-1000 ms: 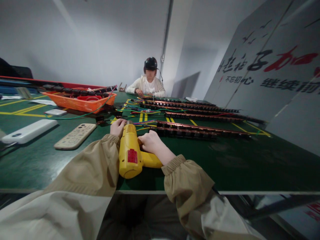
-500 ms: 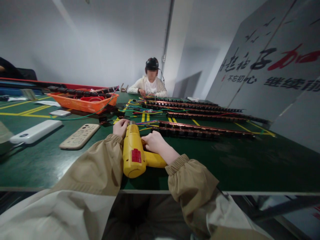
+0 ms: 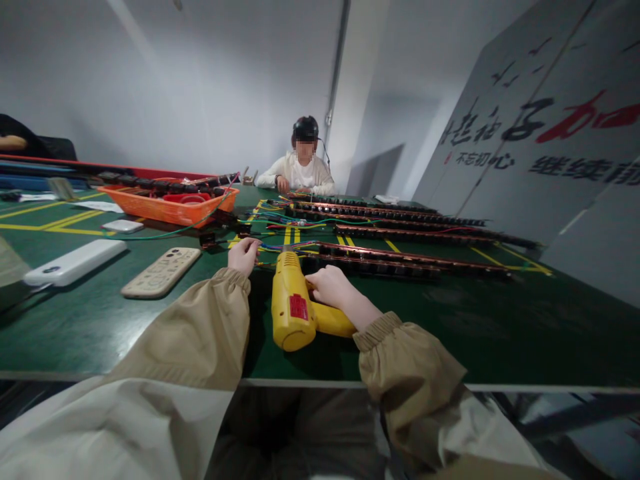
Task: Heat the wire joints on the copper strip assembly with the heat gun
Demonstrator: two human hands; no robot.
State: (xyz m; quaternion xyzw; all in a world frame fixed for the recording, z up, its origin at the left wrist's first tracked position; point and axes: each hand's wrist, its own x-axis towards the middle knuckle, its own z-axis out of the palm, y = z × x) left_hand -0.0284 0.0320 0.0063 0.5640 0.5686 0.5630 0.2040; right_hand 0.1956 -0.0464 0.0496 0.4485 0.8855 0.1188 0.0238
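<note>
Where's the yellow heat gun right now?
Head view, just below centre: the yellow heat gun is in the right hand, to the right of the left hand, nozzle pointing away from the wearer, near the front edge of the green table.

I see the R hand [image 3: 333,287] gripping a yellow heat gun [image 3: 286,297] by its handle, nozzle just by the coloured wires [image 3: 273,247] pinched in the L hand [image 3: 243,257]. Beige phone [image 3: 161,273] & white device [image 3: 77,263] lie left; orange basket [image 3: 173,208] w/ black parts [image 3: 150,185] beyond. Co-worker [image 3: 303,170] sits opp., across green table [image 3: 475,327] w/ long black strips [image 3: 385,264].
</note>
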